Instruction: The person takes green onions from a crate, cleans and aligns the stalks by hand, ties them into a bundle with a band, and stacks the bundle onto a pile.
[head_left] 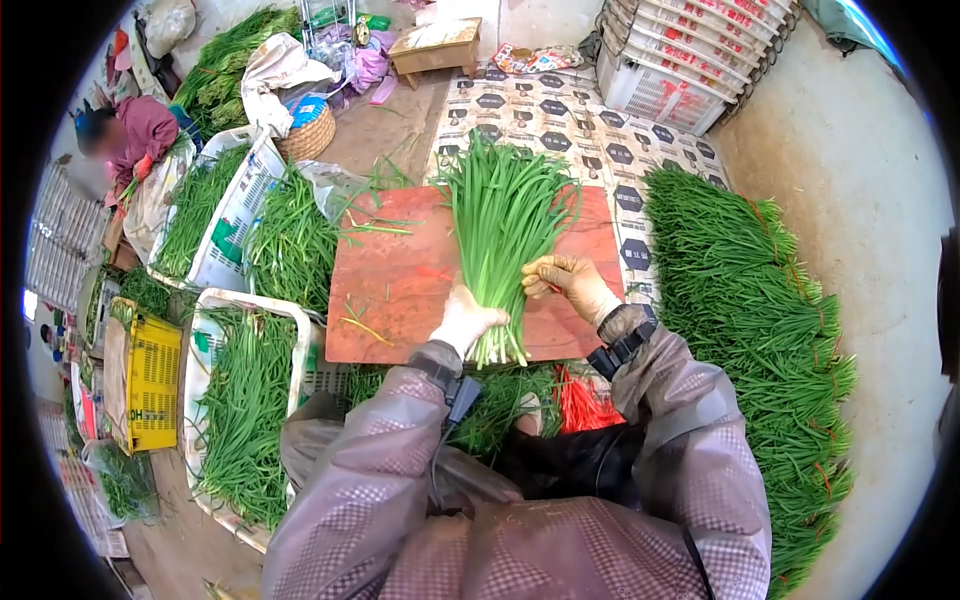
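A thick bunch of garlic chives (505, 215) lies on a reddish board (385, 290), its leaves fanned toward the far side and its pale stem ends toward me. My left hand (466, 318), in a pale glove, is closed around the lower stems from the left. At the right side of the bunch, my gloved right hand (574, 284) has its fingers pinched together beside the stems; whatever is between the fingertips is too small to make out. A bit of red strip (432, 272) shows just left of the bunch. Loose leaves (375, 228) are scattered on the board.
Red ties (585, 402) lie below the board. Tied bunches of chives (745, 350) form a long row at right. White crates (300, 345) of loose chives and a yellow crate (155, 380) stand at left. Stacked baskets (665, 90) are behind; another person (145, 135) sits far left.
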